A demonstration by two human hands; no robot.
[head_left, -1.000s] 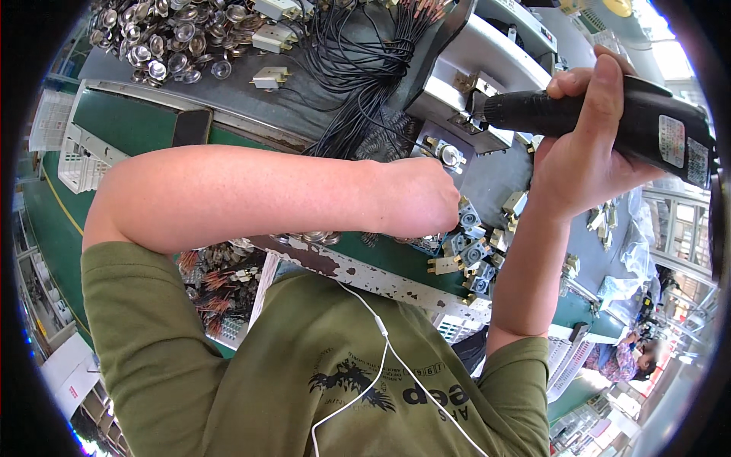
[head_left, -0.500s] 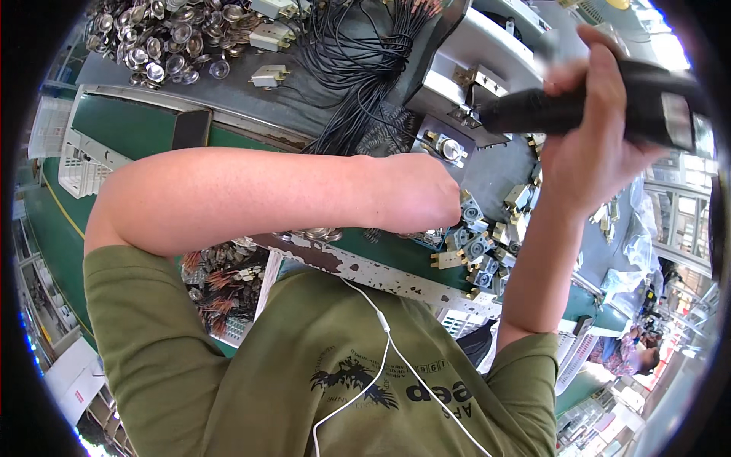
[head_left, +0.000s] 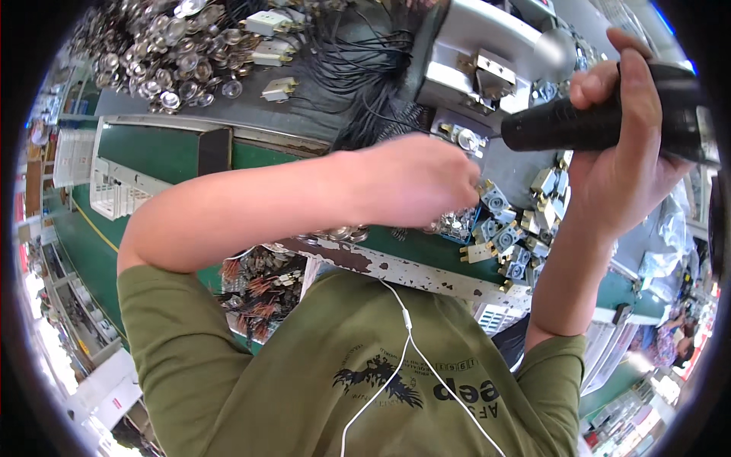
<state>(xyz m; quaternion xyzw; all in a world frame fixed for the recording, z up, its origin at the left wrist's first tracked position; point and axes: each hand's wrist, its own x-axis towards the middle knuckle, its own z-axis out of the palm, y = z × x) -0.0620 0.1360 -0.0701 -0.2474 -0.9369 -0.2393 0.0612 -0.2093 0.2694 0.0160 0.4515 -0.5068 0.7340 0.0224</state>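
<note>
In my right hand (head_left: 620,164) is a black electric screwdriver (head_left: 552,126), gripped around its barrel. Its tip points left, close to a small part with a round metal cap (head_left: 466,139) on a flat metal plate. My left hand (head_left: 422,183) is closed just on the near side of that part. Its fingertips are mostly hidden by the back of the hand, so I cannot make out what they hold. Right of it lie several grey-and-white thermostat-like blocks (head_left: 506,238) with brass terminals.
A metal fixture (head_left: 495,72) stands beyond the capped part. Black wires (head_left: 365,68) are bundled left of it. A heap of shiny metal caps (head_left: 171,57) fills the far left, beside white terminal blocks (head_left: 270,53). The bench's chipped front edge (head_left: 396,270) runs before me. Clear plastic bags (head_left: 670,228) lie right.
The screwdriver's tip has come down from beside the metal fixture toward the capped part. My left hand has shifted slightly closer to that part. The whole view has shifted somewhat.
</note>
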